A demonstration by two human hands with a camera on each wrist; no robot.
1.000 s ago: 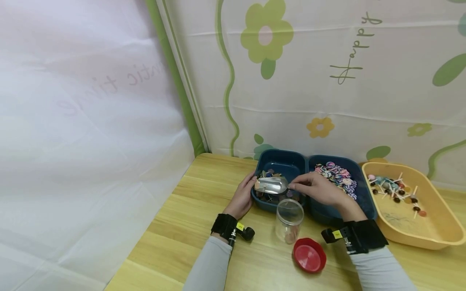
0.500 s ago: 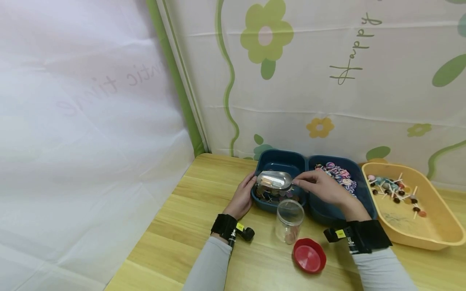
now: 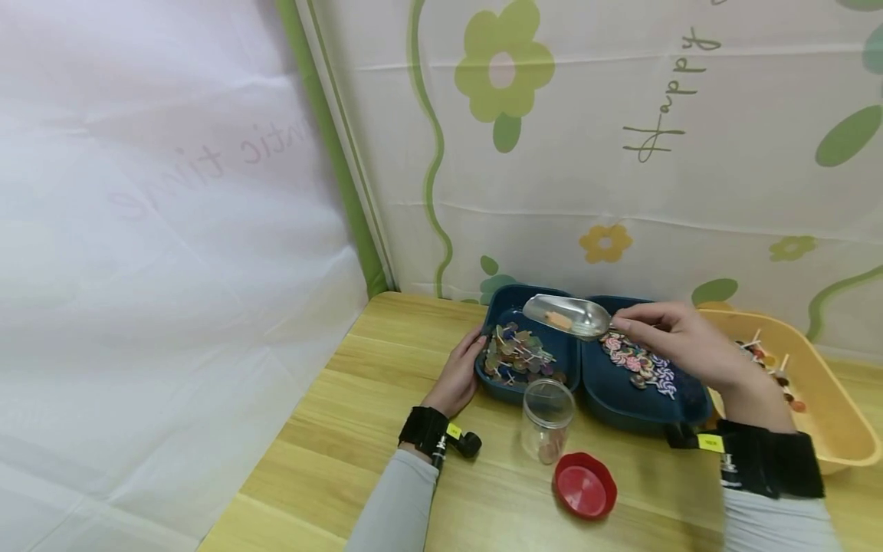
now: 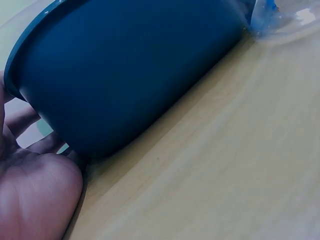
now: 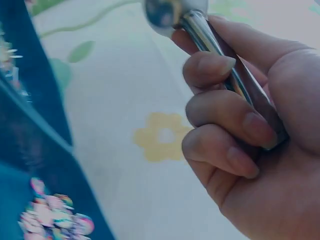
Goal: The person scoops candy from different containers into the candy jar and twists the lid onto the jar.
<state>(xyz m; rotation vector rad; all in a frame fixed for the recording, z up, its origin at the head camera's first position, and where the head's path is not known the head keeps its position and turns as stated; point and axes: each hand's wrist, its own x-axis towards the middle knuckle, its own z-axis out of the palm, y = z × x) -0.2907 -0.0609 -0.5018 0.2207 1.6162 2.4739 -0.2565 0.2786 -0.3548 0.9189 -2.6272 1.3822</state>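
Note:
My right hand (image 3: 679,341) grips the handle of a shiny metal scoop (image 3: 567,315), lifted above the dark blue two-part tray (image 3: 607,410); an orange piece lies in the scoop's bowl. The right wrist view shows my fingers (image 5: 225,125) curled round the metal handle (image 5: 220,55). My left hand (image 3: 458,376) rests flat against the tray's left wall (image 4: 130,75), its palm (image 4: 35,195) on the table. Small lollipops (image 3: 517,354) fill the left compartment and swirled candies (image 3: 638,362) the right one. A clear open jar (image 3: 547,420) stands just in front of the tray.
A red lid (image 3: 585,485) lies on the wooden table (image 3: 345,429) in front of the jar. A yellow tub (image 3: 828,414) with lollipops stands at the right. Floral fabric walls close off the back and left.
My right hand has lifted the scoop out of the left compartment and carried it up and to the right. The left hand has stayed against the tray.

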